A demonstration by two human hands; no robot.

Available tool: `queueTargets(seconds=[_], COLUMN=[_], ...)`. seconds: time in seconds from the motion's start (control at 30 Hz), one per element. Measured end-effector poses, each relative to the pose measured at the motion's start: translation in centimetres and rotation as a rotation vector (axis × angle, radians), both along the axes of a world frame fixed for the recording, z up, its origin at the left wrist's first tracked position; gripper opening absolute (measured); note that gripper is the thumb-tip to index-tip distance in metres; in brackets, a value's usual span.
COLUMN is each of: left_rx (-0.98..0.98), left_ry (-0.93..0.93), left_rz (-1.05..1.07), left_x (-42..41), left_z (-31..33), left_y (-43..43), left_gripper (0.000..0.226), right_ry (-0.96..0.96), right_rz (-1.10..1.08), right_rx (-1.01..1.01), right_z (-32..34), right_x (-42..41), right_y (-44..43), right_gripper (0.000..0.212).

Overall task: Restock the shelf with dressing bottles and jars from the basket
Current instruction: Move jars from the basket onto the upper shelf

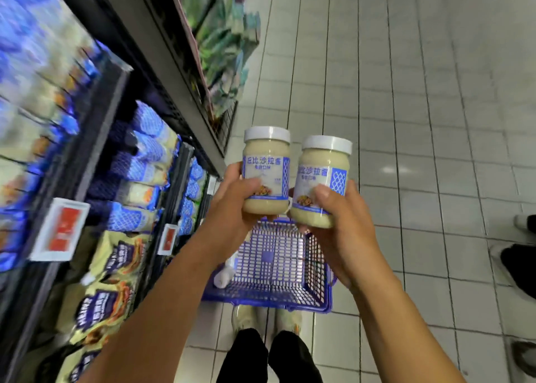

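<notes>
Bright, even store light, shadows faint. Pale glare patch on floor tiles (391,169). Shelf (95,139) on my left smeared with motion blur; jars (266,171) I hold sharp. Tile lines bow toward edges.

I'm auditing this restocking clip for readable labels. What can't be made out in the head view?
Head view only:
Shelf packs: motion blur, print unreadable.
Price tags: blurred too.
Basket: left hand with left jar and right hand with right jar cover part of its inside.
White item in it: half hidden by the left forearm.
Bystander's legs: cut off by the right edge.
</notes>
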State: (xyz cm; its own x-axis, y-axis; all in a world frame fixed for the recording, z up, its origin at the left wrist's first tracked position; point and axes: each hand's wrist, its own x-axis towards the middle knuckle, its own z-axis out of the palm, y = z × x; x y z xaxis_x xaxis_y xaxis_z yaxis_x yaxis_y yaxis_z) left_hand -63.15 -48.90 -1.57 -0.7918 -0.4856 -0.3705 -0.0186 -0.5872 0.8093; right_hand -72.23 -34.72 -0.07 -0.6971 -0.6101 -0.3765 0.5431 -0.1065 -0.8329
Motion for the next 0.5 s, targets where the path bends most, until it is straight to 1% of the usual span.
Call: queueTargets(seconds=[0.1, 0.17, 0.23, 0.4, 0.5], left_rx=[-0.073, -0.132, -0.181, -0.295, -0.389], left_ry=[0.064, 0.096, 0.108, 0.121, 0.124], left_rz=[0.027, 0.047, 0.060, 0.111, 0.178], left_x=[0.2, 0.6, 1.3, 4.0, 6.0], left_z=[4.4, 6.8, 9.1, 14.0, 16.6], left_y=[-1.1, -1.8, -2.5, -3.5, -3.3], left_gripper=[0.046, 0.040, 0.043, 0.053, 0.063], right_ry=[0.028, 0.055, 0.092, 0.235, 0.260], right_rz=[0.030, 0.061, 0.097, 0.168, 0.227], right_rx=[-0.078, -0.114, -0.128, -0.112, -0.145], right_z=[4.4, 7.0, 9.3, 13.9, 16.2], right_x=[0.4, 0.7, 1.1, 2.5, 3.4], right_y=[-1.3, -2.2, -3.1, -5.0, -6.2], right_gripper=[0.049, 0.046, 0.045, 0.058, 0.057])
